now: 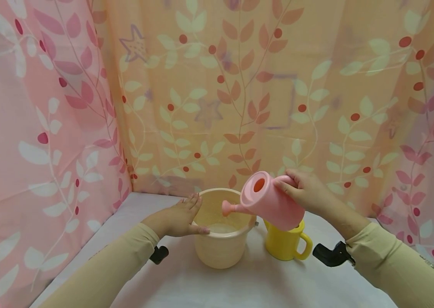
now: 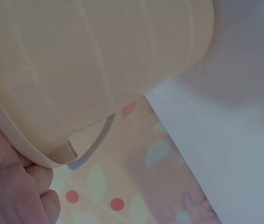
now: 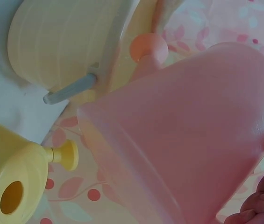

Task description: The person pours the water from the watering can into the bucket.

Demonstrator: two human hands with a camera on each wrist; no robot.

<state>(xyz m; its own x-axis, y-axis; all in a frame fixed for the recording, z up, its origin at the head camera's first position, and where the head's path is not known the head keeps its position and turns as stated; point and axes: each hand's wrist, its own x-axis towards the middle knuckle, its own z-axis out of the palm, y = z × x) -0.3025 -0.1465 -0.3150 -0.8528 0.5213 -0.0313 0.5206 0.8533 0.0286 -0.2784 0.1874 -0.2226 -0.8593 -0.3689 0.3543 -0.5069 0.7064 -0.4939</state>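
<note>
A cream bucket point(image 1: 220, 250) stands on the table, its grey handle point(image 3: 71, 88) hanging at the side. My left hand point(image 1: 176, 218) rests on the left part of its rim, fingers fairly straight and thumb lying along the near edge. Gripped by its handle in my right hand point(image 1: 309, 190) is a pink watering can point(image 1: 272, 205), tilted to the left. The can's sprinkler head point(image 1: 227, 208) is over the bucket's opening. Behind and below the pink can stands a yellow watering can point(image 1: 284, 244), upright and partly covered by it in the head view.
White cloth covers the table point(image 1: 186, 282). Patterned curtains point(image 1: 240, 107) with leaves and red dots hang at the back and both sides. Black wrist mounts point(image 1: 330, 253) stick out from the sleeves, the right one close to the yellow can's handle.
</note>
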